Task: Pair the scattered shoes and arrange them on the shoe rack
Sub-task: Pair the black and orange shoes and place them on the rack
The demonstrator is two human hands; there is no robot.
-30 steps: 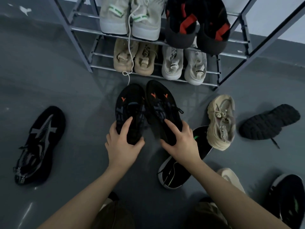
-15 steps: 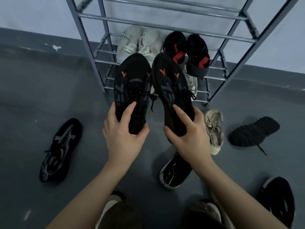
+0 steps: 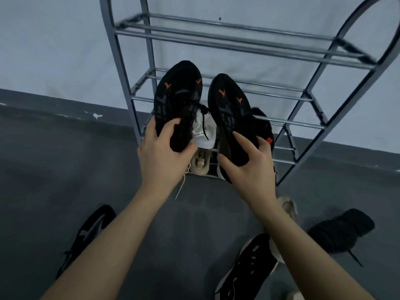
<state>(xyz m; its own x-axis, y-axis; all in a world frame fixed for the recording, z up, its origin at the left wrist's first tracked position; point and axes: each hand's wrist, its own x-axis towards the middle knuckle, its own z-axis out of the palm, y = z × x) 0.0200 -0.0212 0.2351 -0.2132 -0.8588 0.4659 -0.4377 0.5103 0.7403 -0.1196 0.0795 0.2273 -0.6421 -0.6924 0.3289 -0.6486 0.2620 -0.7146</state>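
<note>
While pairs fill the shoe rack's (image 3: 138,118) lower tiers, left hand (image 3: 161,156) and right hand (image 3: 249,167) each grip one black shoe (image 3: 177,98) before an empty shelf; several strays (image 3: 86,237) remain on the floor

Two bare forearms enter frame from 6 o'clock edge, no sleeves visible up to frame border. Left hand (image 3: 161,154) bare: no glove, ring, watch or wristband. Right hand (image 3: 249,163) likewise bare, wrist unadorned. Fingernails short, unpainted as far as visible. No tattoos, marks or bandages discernible. Clothing of person not discernible in dim lighting.
</note>
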